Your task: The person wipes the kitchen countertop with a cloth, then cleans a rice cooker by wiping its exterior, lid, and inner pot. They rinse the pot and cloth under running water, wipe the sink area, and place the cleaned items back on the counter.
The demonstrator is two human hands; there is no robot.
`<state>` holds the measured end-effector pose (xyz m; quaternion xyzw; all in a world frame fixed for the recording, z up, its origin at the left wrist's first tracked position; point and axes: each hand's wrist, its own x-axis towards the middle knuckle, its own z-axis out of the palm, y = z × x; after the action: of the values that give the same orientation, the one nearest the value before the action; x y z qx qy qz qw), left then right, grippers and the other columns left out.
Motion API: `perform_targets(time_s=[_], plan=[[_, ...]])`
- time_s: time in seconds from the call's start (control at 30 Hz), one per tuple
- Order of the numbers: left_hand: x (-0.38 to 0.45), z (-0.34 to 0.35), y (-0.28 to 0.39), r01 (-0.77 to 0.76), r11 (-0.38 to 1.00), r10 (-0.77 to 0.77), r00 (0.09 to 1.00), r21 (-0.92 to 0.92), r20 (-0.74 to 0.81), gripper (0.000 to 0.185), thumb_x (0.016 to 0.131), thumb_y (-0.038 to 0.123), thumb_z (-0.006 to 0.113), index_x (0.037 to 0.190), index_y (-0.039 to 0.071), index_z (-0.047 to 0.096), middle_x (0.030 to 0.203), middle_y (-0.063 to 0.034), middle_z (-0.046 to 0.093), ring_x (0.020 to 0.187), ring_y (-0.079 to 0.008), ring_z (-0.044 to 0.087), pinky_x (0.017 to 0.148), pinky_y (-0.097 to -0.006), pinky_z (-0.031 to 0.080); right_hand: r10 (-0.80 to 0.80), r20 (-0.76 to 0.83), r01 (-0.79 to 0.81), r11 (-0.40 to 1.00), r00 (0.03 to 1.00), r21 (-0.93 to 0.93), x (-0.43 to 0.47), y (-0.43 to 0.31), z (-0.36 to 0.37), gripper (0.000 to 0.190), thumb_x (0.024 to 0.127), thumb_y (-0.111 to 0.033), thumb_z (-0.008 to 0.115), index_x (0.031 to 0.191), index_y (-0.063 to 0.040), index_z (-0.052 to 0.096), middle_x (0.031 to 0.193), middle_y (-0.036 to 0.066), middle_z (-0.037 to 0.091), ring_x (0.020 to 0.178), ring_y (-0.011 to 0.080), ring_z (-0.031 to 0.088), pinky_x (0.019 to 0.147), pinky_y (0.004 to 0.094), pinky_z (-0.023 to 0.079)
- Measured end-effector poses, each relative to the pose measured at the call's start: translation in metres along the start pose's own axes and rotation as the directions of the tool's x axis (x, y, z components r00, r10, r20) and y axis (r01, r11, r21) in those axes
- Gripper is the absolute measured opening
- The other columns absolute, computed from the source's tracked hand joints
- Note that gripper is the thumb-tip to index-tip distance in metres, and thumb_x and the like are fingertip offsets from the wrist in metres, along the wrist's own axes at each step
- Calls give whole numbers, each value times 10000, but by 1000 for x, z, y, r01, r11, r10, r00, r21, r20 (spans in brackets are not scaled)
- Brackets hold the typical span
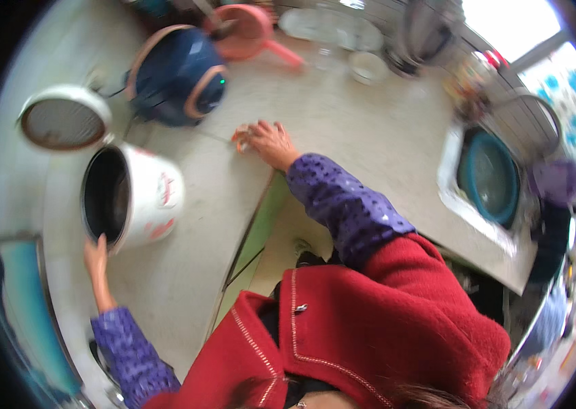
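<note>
My left hand [97, 255] grips the rim of a white rice cooker [157, 199] with red print; the thumb is at the mouth of its dark inside. The cooker's lid [65, 118] stands raised on its hinge. On the worktop, towards the corner, my right hand [270, 143] presses down with bent fingers on a crumpled white and orange thing [242, 139], perhaps a cloth or wrapper; the fingers cover part of it. A dark blue appliance [178, 76] with a pinkish handle and a small green light stands just beyond, between the two hands.
At the back lie a pink strainer or pan [247, 33], clear glassware [325, 56] and a small pale bowl [368, 68]. To the right, a teal basin [492, 176] sits in the sink [451, 197]. The worktop [206, 286] bends at a corner before me, with green cabinet fronts [265, 220] below.
</note>
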<state>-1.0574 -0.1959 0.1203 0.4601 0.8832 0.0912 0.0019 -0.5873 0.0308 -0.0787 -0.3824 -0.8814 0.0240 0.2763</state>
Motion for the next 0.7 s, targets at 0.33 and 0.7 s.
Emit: perform_targets(time_s=[0.33,0.7], plan=[[-143,32,95,-270,874,152,942,-404,-300,426,912,18,478,1332,47,410,612,35,369,532,-67,261,475,-235,271,627,-513,-809,474,587,-346,-239,243,-206,258,799,-76,489,958,-155,676,959,64,657,830,240,610,726,358,481],[-160,130,330,-283,726,500,843,-627,198,280,886,59,503,1155,16,564,603,22,460,536,-55,399,496,-230,364,473,-113,-432,861,874,267,-215,89,-158,259,745,-64,537,986,-109,622,973,51,629,892,221,585,750,342,470]])
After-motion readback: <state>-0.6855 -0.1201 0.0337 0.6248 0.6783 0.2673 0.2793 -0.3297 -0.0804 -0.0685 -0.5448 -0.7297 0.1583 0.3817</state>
